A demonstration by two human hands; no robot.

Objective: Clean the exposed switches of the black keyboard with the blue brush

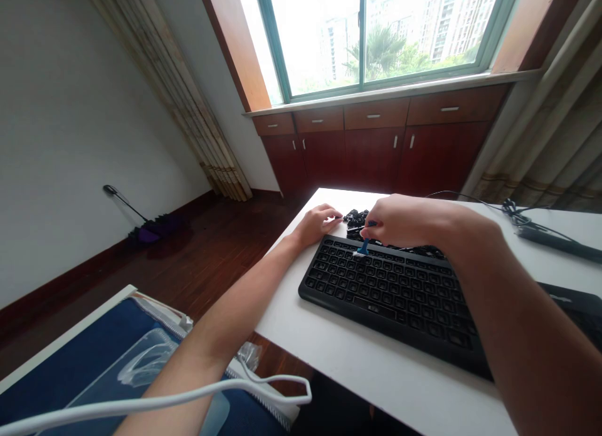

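Observation:
A black keyboard (376, 307) with its keycaps off lies on the white table, its rows of bare key sockets showing. My right hand (399, 219) is closed round a small blue brush (365, 244). The brush's white bristles touch the sockets near the keyboard's upper left. My left hand (320, 224) rests on the table past the keyboard's far left corner, thumb and fingers drawn together. Something small and dark shows at its fingertips, too small to make out. Beside them is a heap of loose black keycaps (356, 220), partly hidden behind my right hand.
The white table (301, 332) has a coiled black cable (512, 213) and a black power strip (557, 243) at the right. Another black object lies under my right forearm. A white cable (188, 395) crosses the lower left, above a blue bag (103, 354).

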